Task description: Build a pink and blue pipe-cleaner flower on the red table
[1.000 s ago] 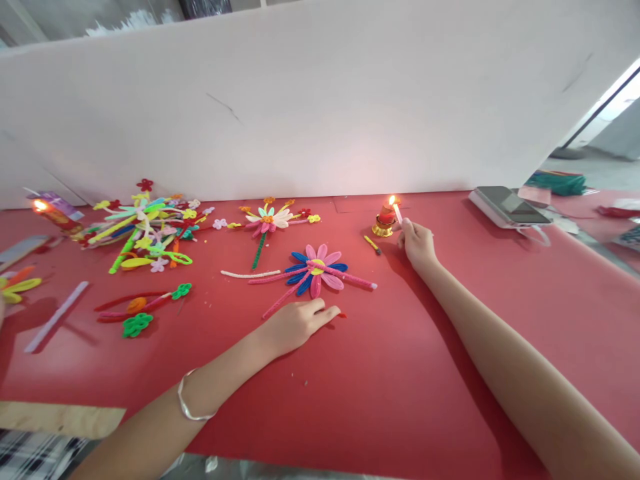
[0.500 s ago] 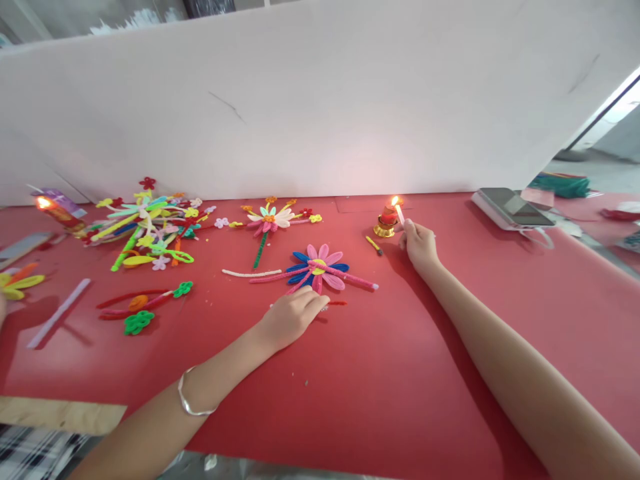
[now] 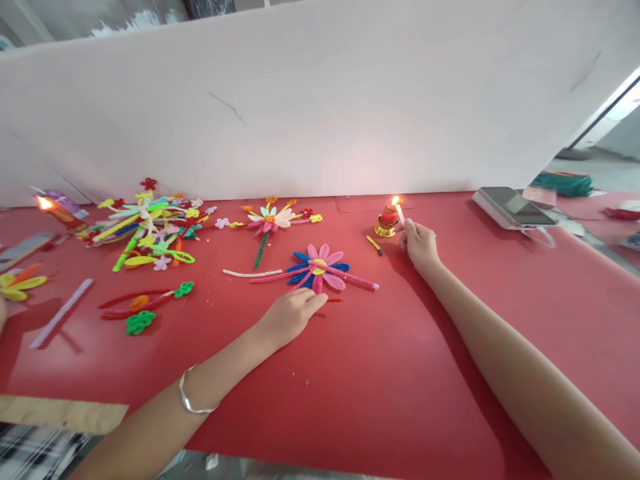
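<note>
My left hand (image 3: 289, 315) is closed just below a pipe-cleaner flower (image 3: 336, 261) with pink and blue petals and a yellow centre. A short red pipe cleaner (image 3: 335, 301) sticks out from its fingertips; the rest is hidden under the fingers. Long pink pipe cleaners lie across the flower, one running down to the hand. Pinched in my right hand (image 3: 421, 245) is a pale stick (image 3: 401, 214), its tip at the flame of a short red candle (image 3: 389, 215) in a gold holder. A small yellow stick with a dark end (image 3: 375, 245) lies near the holder.
Many colourful pipe-cleaner flowers (image 3: 145, 223) lie heaped at left, near another lit candle (image 3: 61, 215). A second flower (image 3: 270, 220) with a green stem stands out mid-table. A phone on a white device (image 3: 515, 207) lies right. Another person's hand (image 3: 2, 313) shows at the left edge.
My left hand has shifted slightly up and left, nearer the flower, and the red pipe cleaner has moved with it. My right hand stays at the flame.
</note>
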The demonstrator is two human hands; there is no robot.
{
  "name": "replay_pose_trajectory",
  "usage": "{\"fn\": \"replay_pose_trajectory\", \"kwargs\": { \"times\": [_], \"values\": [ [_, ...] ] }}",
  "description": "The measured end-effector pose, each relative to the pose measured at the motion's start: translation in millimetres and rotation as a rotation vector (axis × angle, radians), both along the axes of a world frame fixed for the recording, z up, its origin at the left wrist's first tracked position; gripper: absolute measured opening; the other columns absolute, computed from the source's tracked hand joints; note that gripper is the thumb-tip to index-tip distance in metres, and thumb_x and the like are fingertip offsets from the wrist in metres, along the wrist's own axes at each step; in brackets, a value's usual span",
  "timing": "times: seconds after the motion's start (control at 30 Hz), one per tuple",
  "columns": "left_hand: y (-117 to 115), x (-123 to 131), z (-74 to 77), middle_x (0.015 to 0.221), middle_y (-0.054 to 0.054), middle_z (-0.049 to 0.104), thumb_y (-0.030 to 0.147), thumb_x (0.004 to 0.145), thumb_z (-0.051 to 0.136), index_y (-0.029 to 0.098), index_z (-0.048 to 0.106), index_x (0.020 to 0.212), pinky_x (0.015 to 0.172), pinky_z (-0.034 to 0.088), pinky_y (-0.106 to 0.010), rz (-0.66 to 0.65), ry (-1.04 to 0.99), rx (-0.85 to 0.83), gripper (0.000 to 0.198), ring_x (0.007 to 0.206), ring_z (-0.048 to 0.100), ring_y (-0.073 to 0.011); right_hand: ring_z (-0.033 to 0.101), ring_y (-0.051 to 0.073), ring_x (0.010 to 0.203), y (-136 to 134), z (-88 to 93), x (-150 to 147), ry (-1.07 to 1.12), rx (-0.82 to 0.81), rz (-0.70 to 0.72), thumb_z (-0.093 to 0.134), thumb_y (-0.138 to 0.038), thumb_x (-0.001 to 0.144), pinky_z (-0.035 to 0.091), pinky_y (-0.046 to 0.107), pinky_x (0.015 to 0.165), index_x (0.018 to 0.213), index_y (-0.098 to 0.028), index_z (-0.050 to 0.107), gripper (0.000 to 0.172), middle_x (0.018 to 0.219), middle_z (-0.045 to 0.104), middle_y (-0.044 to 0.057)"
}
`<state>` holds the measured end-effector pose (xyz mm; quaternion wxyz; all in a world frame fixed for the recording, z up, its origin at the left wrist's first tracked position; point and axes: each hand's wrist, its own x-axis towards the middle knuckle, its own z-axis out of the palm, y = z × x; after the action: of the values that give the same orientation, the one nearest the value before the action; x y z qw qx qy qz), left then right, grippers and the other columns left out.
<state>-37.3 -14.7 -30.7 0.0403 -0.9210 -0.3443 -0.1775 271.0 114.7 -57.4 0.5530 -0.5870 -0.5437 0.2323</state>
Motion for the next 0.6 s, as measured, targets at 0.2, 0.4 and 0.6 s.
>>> {"fn": "replay_pose_trajectory", "kwargs": {
  "times": [0.2,0.4,0.6],
  "values": [
    [0.0,1.1,0.0,0.076,-0.003,0.060,0.007,0.087,0.033,0.016,0.057,0.094,0.064,0.043,-0.022,0.007,-0.047,-0.072,0.026,0.072,0.057,-0.0131,0.039,0.010,0.038,1.5,-1.6,1.2,-0.012,0.002,-0.005,0.037,-0.053,0.086,0.032,0.025,0.046,0.068,-0.017,0.060,0.046,0.038,0.042,-0.004],
    [-1.2,6.1,4.5,0.072,-0.003,0.060,0.024,0.092,0.037,0.015,0.057,0.085,0.063,0.042,-0.024,0.053,-0.099,-0.061,0.023,0.070,0.057,-0.0138,0.039,0.010,0.039,1.0,-1.0,0.9,-0.020,0.007,-0.011,0.036,-0.051,0.087,0.033,0.024,0.047,0.068,-0.017,0.061,0.046,0.038,0.042,-0.004],
    [-1.1,8.0,9.9,0.065,-0.002,0.057,0.033,0.093,0.036,0.015,0.054,0.069,0.059,0.038,-0.024,0.084,-0.106,-0.084,0.036,0.067,0.051,-0.0137,0.039,0.010,0.038,1.2,-1.3,0.9,-0.019,0.010,-0.011,0.036,-0.052,0.086,0.032,0.024,0.046,0.069,-0.017,0.061,0.047,0.038,0.042,-0.004]
  ]
}}
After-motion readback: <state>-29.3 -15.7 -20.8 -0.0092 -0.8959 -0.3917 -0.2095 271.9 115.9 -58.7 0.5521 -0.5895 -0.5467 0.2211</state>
